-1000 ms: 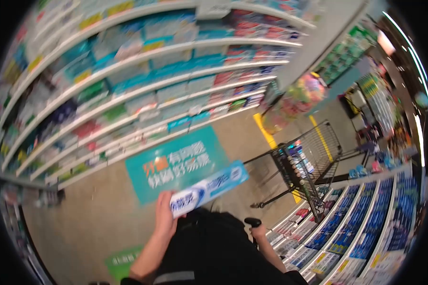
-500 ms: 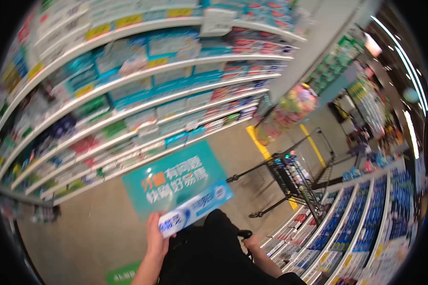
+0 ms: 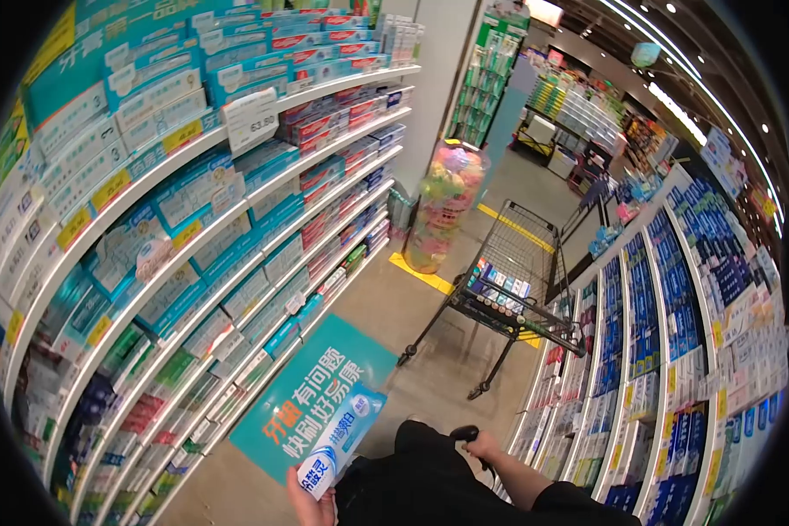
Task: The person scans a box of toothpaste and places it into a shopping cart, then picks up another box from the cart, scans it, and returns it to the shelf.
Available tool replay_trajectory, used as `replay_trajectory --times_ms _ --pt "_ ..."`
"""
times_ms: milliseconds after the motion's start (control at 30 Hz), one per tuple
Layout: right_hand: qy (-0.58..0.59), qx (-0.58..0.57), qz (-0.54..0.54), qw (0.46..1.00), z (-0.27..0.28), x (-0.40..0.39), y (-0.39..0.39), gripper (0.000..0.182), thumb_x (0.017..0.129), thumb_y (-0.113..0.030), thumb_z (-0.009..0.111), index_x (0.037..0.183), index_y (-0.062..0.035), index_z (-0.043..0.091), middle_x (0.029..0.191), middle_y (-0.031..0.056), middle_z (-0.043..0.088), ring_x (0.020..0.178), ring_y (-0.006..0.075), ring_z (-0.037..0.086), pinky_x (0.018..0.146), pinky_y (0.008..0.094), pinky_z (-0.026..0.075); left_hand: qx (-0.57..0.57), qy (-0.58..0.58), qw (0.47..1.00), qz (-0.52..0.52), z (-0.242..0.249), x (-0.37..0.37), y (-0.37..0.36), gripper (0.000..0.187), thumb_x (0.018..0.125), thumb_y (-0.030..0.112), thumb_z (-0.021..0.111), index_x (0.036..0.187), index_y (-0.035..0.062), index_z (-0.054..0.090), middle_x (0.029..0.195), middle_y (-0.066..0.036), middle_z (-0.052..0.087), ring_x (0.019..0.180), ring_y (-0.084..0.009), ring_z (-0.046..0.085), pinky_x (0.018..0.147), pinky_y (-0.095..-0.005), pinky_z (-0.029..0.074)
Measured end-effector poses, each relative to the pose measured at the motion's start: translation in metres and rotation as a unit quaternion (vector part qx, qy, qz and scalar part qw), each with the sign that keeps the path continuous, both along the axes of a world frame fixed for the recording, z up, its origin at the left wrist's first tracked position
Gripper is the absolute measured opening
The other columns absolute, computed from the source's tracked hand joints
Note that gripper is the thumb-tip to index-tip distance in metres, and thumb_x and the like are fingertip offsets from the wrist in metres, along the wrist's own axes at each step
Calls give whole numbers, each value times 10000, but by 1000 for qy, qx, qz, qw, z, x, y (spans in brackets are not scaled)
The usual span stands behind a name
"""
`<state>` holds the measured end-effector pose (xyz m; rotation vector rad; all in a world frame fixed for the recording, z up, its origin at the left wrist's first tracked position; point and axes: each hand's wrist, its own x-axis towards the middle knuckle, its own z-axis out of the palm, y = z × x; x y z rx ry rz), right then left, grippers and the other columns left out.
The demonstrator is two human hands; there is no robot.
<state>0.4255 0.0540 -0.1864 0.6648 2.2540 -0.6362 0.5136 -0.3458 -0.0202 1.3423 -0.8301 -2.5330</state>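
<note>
In my left hand (image 3: 310, 503), low in the head view, is a long blue-and-white toothpaste box (image 3: 344, 438) with printed characters on it. My fingers and thumb close around its lower end, and the box slants up to the right over a teal floor sticker (image 3: 280, 412). To the right, my right hand (image 3: 484, 445) is wrapped around a black handle (image 3: 465, 433). What that handle belongs to is mostly hidden by my dark clothing.
Shelves of boxed toothpaste (image 3: 175, 228) curve along the left, with a price card (image 3: 251, 121) hanging there. More shelves (image 3: 640, 351) line the right. Ahead stands a black shopping cart (image 3: 508, 254) holding several packages. Beside it is a clear column of colourful items (image 3: 447, 206).
My view has swung to the right and sharpened. Shelves and cart now sit further left in view. The toothpaste box has tilted steeper, still in my left hand; my right hand keeps the black handle.
</note>
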Motion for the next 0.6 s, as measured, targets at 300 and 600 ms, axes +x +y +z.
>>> replay_trajectory --times_ms 300,600 --pt "129 -406 131 895 251 -114 -105 505 737 -271 738 1097 -1 510 742 49 553 645 125 538 564 272 430 -242 29 951 -190 14 10 -16 627 913 62 494 1430 67 139 1452 -168 199 1322 -253 254 1084 -364 247" --pt "-58 -806 330 488 397 -132 -162 801 731 -382 737 1297 22 340 1052 106 513 946 151 489 794 293 410 -316 -19 934 -167 27 -43 22 566 916 19 430 1421 81 184 1334 -176 361 1200 -249 403 944 -351 405"
